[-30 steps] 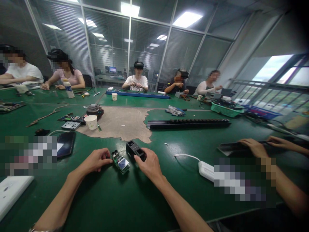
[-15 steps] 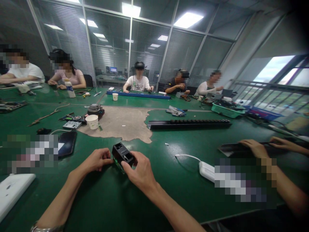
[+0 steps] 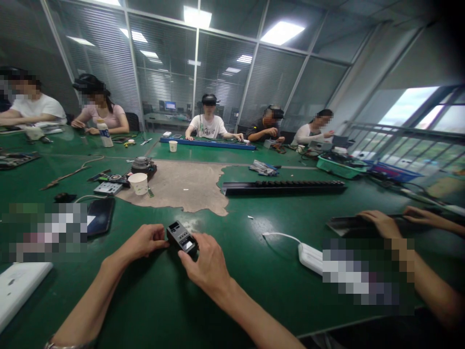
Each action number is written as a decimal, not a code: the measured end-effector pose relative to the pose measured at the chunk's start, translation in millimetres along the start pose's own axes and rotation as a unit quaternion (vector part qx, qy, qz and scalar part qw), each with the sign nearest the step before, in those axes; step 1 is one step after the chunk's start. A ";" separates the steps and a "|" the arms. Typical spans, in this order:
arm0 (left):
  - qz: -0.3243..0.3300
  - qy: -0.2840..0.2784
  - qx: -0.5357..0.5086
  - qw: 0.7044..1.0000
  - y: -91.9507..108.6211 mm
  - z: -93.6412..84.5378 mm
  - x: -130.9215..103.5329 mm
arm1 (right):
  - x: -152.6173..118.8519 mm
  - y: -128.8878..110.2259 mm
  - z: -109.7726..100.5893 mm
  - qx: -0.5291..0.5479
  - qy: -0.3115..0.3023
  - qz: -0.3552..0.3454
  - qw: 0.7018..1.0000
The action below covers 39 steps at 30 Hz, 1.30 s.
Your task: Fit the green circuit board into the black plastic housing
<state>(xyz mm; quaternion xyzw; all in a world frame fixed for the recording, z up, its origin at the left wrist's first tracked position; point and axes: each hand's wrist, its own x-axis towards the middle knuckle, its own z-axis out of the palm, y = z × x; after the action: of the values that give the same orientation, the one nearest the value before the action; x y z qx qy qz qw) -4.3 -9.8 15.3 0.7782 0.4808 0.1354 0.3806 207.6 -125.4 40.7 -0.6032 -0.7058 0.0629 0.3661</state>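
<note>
A small black box-shaped device (image 3: pixel 180 236), with openings and a row of small marks on its upper face, is tilted over the green table (image 3: pixel 145 310). My right hand (image 3: pixel 209 261) grips its near right end between thumb and fingers. At the device's left end is my left hand (image 3: pixel 148 240), its fingers curled together; what they hold, if anything, is hidden. Beyond both hands lies a brown sheet (image 3: pixel 185 182) with ragged edges.
A paper cup (image 3: pixel 138 184) and loose parts stand at the sheet's left. A phone (image 3: pixel 100 216) lies left. Behind is a long black rail (image 3: pixel 283 188). Another person's hands (image 3: pixel 385 224) touch a dark rail at right, near a white power strip (image 3: pixel 310 257).
The device has turned in my right hand and come lower, so its upper face shows more and the green part beneath is hidden. My right hand has shifted slightly left.
</note>
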 end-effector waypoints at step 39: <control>-0.001 0.009 0.038 0.999 1.2 -0.8 -0.7 | 12.1 60.1 -1.0 0.044 0.038 0.055 0.997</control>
<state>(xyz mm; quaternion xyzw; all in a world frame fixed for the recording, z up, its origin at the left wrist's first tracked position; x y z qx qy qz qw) -4.4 -10.3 16.8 0.7905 0.4898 0.1230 0.3465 256.6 -99.0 14.8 -0.6266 -0.6535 0.0912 0.4148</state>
